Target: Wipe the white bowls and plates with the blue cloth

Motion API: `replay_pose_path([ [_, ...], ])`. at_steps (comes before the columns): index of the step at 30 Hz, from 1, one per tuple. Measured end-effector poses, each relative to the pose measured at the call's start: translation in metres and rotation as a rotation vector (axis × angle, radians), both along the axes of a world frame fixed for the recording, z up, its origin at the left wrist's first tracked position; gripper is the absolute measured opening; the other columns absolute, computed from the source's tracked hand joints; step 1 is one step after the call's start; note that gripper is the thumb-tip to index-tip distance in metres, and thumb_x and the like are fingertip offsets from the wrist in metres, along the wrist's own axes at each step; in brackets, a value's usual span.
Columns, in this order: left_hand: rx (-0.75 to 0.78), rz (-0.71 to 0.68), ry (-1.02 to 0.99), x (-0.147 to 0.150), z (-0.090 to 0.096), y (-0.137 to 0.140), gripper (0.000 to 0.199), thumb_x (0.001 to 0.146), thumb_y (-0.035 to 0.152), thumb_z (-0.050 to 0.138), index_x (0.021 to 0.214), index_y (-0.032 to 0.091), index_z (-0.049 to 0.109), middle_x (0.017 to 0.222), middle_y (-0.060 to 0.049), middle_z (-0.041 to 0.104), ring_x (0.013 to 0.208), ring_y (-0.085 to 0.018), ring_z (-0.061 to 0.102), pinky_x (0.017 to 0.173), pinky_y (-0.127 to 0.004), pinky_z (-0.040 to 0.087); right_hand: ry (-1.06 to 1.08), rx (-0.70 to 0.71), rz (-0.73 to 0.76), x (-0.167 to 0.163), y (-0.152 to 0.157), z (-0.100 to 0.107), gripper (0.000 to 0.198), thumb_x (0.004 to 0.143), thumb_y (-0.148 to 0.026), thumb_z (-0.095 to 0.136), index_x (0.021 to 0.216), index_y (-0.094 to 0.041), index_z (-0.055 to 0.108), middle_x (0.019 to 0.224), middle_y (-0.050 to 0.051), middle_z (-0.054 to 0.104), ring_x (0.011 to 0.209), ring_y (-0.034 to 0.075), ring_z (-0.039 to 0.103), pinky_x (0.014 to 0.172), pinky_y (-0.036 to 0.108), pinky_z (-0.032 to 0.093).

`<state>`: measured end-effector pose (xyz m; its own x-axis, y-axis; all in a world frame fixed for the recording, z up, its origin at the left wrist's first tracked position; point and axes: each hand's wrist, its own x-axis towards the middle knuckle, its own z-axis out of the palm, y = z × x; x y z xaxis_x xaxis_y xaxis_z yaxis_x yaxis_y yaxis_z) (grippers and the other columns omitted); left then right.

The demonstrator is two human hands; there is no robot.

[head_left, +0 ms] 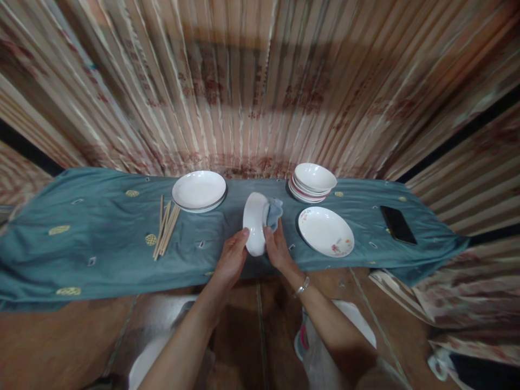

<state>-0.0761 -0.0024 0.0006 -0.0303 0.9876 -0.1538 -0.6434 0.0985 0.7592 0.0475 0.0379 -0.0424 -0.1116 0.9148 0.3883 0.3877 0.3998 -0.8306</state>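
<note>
A white bowl [255, 225] is tipped on its side above the middle of the cloth-covered table. My left hand [233, 253] grips its left lower edge, the thumb lying on the outer wall. On the bowl's open side, my right hand [277, 244] is closed on a light blue cloth [274, 212] pressed against the bowl's rim and inside. Most of the right fingers are hidden behind the cloth and bowl. Nearest on the right lies a white plate with floral marks [326, 231].
A teal tablecloth [109, 233] covers the long table. Stacked plates [199, 189] and several wooden chopsticks [166, 230] lie left. A stack of bowls [312, 181] stands back right, a black phone [398, 224] farther right. Pleated curtains [244, 97] hang behind.
</note>
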Motion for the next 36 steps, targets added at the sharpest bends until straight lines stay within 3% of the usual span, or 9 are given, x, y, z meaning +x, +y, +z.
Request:
replay_pose_path([
  [10,-0.100,0.067,-0.074,-0.004,0.011,0.000,0.035,0.070,0.037,0.082,0.092,0.010,0.074,0.104,-0.015,0.077,0.120,-0.031,0.062,0.104,-0.040,0.048,0.046,-0.057,-0.017,-0.001,-0.016,-0.019,0.067,0.100,-0.059,0.026,0.151,-0.016,0.033,0.157,0.015,0.036,0.149,0.023,0.027,0.123,0.044,0.023],
  [18,-0.117,0.084,-0.045,-0.009,0.004,0.004,0.047,0.071,0.045,0.080,0.102,0.010,0.072,0.110,-0.015,0.075,0.123,-0.031,0.060,0.105,-0.041,0.047,0.008,0.001,-0.010,-0.008,-0.034,-0.018,0.062,0.101,-0.051,0.031,0.155,-0.021,0.021,0.160,0.012,0.030,0.151,0.025,0.022,0.123,0.053,0.021],
  [30,-0.116,0.098,0.025,-0.008,0.006,0.006,0.033,0.079,0.043,0.072,0.096,0.014,0.072,0.103,-0.013,0.077,0.119,-0.029,0.063,0.101,-0.039,0.050,-0.307,0.239,0.119,-0.006,-0.053,-0.020,0.072,0.101,-0.044,0.036,0.157,-0.013,0.004,0.165,0.020,0.007,0.153,0.032,0.008,0.121,0.059,0.024],
  [36,-0.061,0.087,0.076,-0.007,0.005,0.004,0.044,0.063,0.051,0.083,0.084,0.014,0.073,0.088,-0.011,0.077,0.106,-0.030,0.068,0.093,-0.038,0.053,-0.368,0.385,0.118,-0.008,-0.039,-0.011,0.080,0.100,-0.047,0.039,0.157,-0.013,-0.005,0.165,0.021,-0.001,0.153,0.036,0.003,0.118,0.062,0.026],
])
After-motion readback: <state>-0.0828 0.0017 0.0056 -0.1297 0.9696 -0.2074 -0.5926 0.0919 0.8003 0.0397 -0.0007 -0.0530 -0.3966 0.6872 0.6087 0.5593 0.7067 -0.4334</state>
